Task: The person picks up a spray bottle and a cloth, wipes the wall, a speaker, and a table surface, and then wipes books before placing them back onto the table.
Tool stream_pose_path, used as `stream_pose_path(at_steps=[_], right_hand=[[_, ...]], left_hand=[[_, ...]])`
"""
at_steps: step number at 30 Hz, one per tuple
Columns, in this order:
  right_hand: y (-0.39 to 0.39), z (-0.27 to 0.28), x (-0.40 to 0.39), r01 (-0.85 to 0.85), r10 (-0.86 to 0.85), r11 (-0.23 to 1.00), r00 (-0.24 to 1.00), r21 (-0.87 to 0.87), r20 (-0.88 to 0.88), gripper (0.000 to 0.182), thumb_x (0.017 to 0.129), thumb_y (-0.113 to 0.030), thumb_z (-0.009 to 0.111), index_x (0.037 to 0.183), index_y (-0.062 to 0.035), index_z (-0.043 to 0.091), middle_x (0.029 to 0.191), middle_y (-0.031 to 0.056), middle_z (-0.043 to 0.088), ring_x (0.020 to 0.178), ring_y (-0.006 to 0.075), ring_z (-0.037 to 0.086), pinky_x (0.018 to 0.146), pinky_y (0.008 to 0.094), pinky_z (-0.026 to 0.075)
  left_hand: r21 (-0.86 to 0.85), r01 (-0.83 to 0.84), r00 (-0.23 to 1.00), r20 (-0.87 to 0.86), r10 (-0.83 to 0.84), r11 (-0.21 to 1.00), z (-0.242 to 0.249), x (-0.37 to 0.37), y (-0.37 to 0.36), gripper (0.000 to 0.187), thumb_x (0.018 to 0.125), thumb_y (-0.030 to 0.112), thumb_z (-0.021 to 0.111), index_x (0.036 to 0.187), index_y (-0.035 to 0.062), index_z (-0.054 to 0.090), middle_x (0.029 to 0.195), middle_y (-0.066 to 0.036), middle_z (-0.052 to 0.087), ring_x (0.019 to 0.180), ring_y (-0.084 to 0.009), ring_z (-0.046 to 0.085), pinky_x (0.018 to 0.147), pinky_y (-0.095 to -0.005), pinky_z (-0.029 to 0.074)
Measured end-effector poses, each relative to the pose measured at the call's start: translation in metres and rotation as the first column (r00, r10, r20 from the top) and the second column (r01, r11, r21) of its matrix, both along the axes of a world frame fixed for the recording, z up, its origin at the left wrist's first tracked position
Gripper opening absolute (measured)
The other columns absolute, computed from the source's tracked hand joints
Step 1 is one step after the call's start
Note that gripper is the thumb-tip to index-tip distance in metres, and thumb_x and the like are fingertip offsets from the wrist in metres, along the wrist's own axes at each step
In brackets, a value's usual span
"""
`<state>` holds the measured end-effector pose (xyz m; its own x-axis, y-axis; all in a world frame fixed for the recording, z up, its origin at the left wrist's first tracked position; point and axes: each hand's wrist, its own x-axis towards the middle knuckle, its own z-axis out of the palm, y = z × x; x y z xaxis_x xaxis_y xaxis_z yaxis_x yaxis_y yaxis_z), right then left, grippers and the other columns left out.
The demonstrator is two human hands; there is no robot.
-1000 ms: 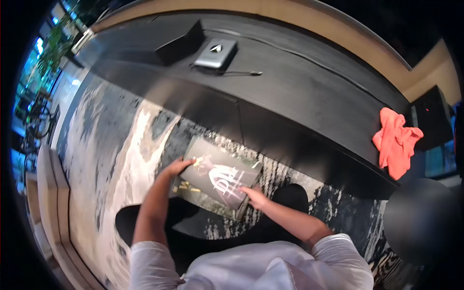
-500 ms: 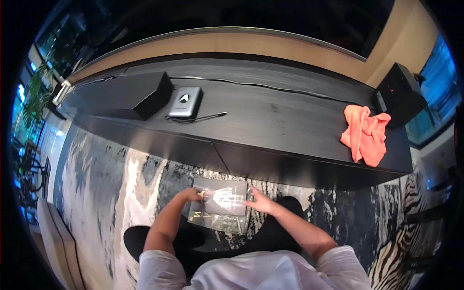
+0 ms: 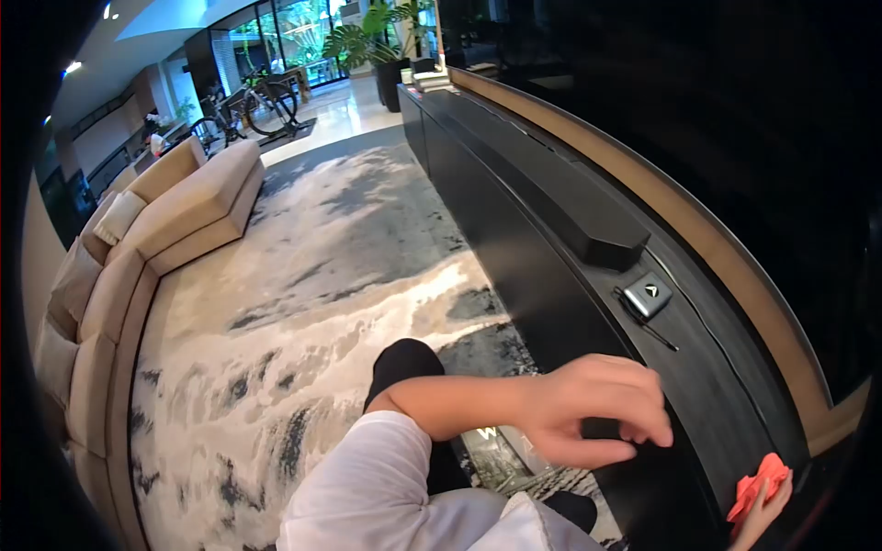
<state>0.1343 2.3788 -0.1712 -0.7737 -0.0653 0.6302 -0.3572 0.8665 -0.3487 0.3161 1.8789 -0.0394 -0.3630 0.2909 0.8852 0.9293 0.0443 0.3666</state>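
Observation:
My left hand (image 3: 597,409) reaches across in front of me at the front edge of the black cabinet. Its fingers are loosely bent, with a gap to the thumb and nothing between them. At the lower right, my right hand (image 3: 772,508) grips an orange cloth (image 3: 759,482) on the cabinet top, partly cut off by the view's dark edge. Under my left forearm, part of a dark book (image 3: 496,464) shows by my legs; the arm and shirt cover the rest.
On the black cabinet (image 3: 542,266) stand a long black speaker bar (image 3: 588,216), a silver box-shaped device (image 3: 648,296) and a thin cable. A large dark screen hangs behind. A beige sofa (image 3: 184,225) lines the left of the patterned rug (image 3: 303,312); bicycles and a potted plant are farther back.
The view has swung left. Both my hands have left the books; the left has risen across my body, and the right has taken hold of the orange cloth.

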Motion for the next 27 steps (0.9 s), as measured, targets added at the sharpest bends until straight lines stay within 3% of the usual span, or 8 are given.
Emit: stream_pose_path(at_steps=[5, 11, 14, 17, 18, 21, 25, 27], right_hand=[[-0.017, -0.008, -0.003, 0.146, -0.183, 0.959, 0.974, 0.244, 0.136, 0.053, 0.079, -0.023, 0.064, 0.124, -0.0002, 0.047, 0.127, 0.0234, 0.044, 0.116, 0.0376, 0.045, 0.096, 0.0404, 0.037], [-0.021, 0.029, 0.020, -0.031, -0.031, 0.971, 0.968, 0.239, 0.249, 0.051, 0.063, -0.011, 0.070, 0.111, 0.0013, 0.056, 0.124, 0.0249, 0.047, 0.113, 0.0398, 0.047, 0.097, 0.0405, 0.039], [-0.036, 0.050, 0.029, -0.077, 0.035, 0.977, 0.978, 0.201, 0.205, 0.035, 0.066, -0.009, 0.060, 0.100, -0.0007, 0.060, 0.099, 0.0188, 0.057, 0.093, 0.0376, 0.056, 0.080, 0.0393, 0.046], [-0.056, 0.057, 0.040, -0.191, 0.191, 0.981, 0.980, -0.021, 0.055, 0.038, 0.063, -0.008, 0.059, 0.101, -0.0012, 0.060, 0.099, 0.0160, 0.058, 0.087, 0.0332, 0.058, 0.079, 0.0371, 0.047], [-0.069, 0.058, 0.042, -0.191, 0.193, 0.976, 0.981, 0.106, -0.005, 0.040, 0.061, -0.007, 0.059, 0.101, -0.0023, 0.061, 0.101, 0.0154, 0.059, 0.090, 0.0333, 0.058, 0.081, 0.0383, 0.046], [-0.124, 0.023, 0.034, -0.369, 0.388, 0.844, 0.921, 0.390, 0.032, 0.041, 0.064, -0.019, 0.065, 0.105, -0.0112, 0.064, 0.113, 0.0160, 0.057, 0.106, 0.0333, 0.053, 0.087, 0.0440, 0.044], [-0.169, 0.015, 0.005, -0.587, 0.587, 0.744, 0.802, 0.320, 0.109, 0.045, 0.068, -0.022, 0.064, 0.113, -0.0146, 0.061, 0.119, 0.0170, 0.053, 0.108, 0.0349, 0.051, 0.087, 0.0450, 0.044], [-0.194, 0.009, -0.013, -0.659, 0.649, 0.697, 0.747, 0.283, 0.142, 0.043, 0.073, -0.025, 0.062, 0.115, -0.0161, 0.060, 0.121, 0.0140, 0.051, 0.115, 0.0339, 0.045, 0.091, 0.0457, 0.041]], left_hand=[[0.124, 0.192, 0.899, -0.420, -0.124, 0.973, 0.011, 0.043, 0.008, 0.039, 0.080, 0.031, 0.061, 0.113, 0.0122, 0.053, 0.099, -0.009, 0.056, 0.082, -0.0254, 0.055, 0.077, -0.0388, 0.045], [0.511, 0.215, 0.961, 0.043, -0.274, 0.832, 0.008, 0.065, 0.084, 0.022, 0.086, 0.026, 0.058, 0.090, 0.0043, 0.062, 0.092, -0.008, 0.059, 0.077, -0.0232, 0.056, 0.077, -0.0390, 0.044], [0.163, 0.115, 0.977, -0.195, -0.082, 0.980, 0.009, -0.002, 0.080, 0.027, 0.076, 0.015, 0.066, 0.100, 0.0036, 0.059, 0.098, -0.013, 0.056, 0.082, -0.0285, 0.056, 0.073, -0.0394, 0.048], [-0.078, -0.493, 0.814, -0.394, 0.428, 0.866, 0.009, -0.088, 0.104, 0.057, 0.070, -0.006, 0.050, 0.126, -0.0026, 0.038, 0.107, -0.011, 0.048, 0.087, -0.0216, 0.050, 0.082, -0.0311, 0.041], [-0.043, -0.338, 0.938, -0.100, 0.333, 0.940, 0.003, -0.129, 0.115, 0.053, 0.075, -0.003, 0.053, 0.126, -0.0009, 0.039, 0.107, -0.012, 0.051, 0.090, -0.0217, 0.051, 0.083, -0.0317, 0.041], [-0.617, -0.459, 0.875, -0.192, 0.444, 0.639, -0.045, -0.241, 0.107, 0.039, 0.076, 0.008, 0.064, 0.113, 0.0068, 0.054, 0.106, -0.011, 0.057, 0.098, -0.0283, 0.052, 0.089, -0.0391, 0.041], [-0.885, -0.410, 0.811, -0.243, 0.533, 0.220, -0.089, -0.311, 0.107, 0.035, 0.075, 0.020, 0.066, 0.108, 0.0109, 0.059, 0.106, -0.010, 0.057, 0.101, -0.0301, 0.052, 0.085, -0.0398, 0.043], [-0.866, -0.414, 0.823, -0.224, 0.522, 0.282, -0.098, -0.335, 0.107, 0.014, 0.073, 0.019, 0.064, 0.083, 0.0099, 0.060, 0.087, -0.008, 0.061, 0.093, -0.0280, 0.056, 0.081, -0.0416, 0.043]])
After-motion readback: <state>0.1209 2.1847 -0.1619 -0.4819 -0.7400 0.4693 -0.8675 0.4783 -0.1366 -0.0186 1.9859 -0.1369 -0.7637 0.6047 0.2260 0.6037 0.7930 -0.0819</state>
